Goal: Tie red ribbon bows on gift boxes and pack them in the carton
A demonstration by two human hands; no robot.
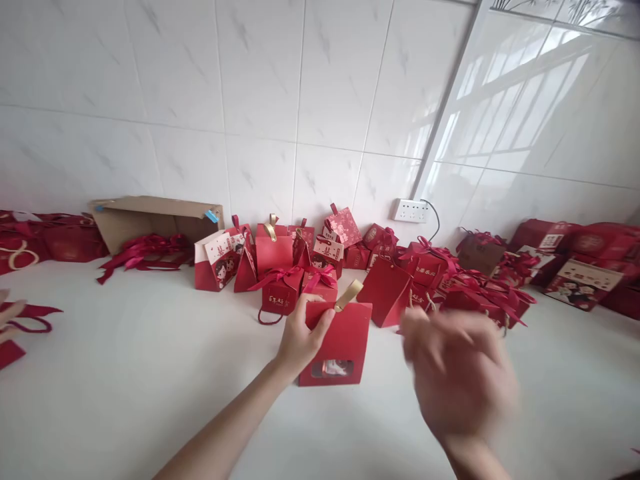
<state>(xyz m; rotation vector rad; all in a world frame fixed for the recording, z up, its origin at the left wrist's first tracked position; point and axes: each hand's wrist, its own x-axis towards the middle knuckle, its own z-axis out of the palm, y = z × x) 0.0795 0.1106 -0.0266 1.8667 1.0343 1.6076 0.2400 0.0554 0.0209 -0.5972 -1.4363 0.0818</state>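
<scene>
A red gift box (pixel 345 337) with a small clear window low on its front stands upright on the white table. My left hand (pixel 304 333) grips its upper left edge, thumb on the front face. A gold ribbon loop (pixel 349 295) sticks up from the top of the box, beside my thumb. To the right, my right hand (pixel 460 373) is raised above the table, apart from the box. It is smeared by motion, so its fingers cannot be made out. Just behind the held box are two small red boxes with ribbon bows (pixel 281 293).
Several red gift boxes (pixel 383 290) crowd the table's back, along the tiled wall. A cardboard box (pixel 155 207) on its side holds red ribbons (pixel 145 253). A power strip (pixel 411 211) is at the wall. Another person's fingers (pixel 11 310) show at the left edge.
</scene>
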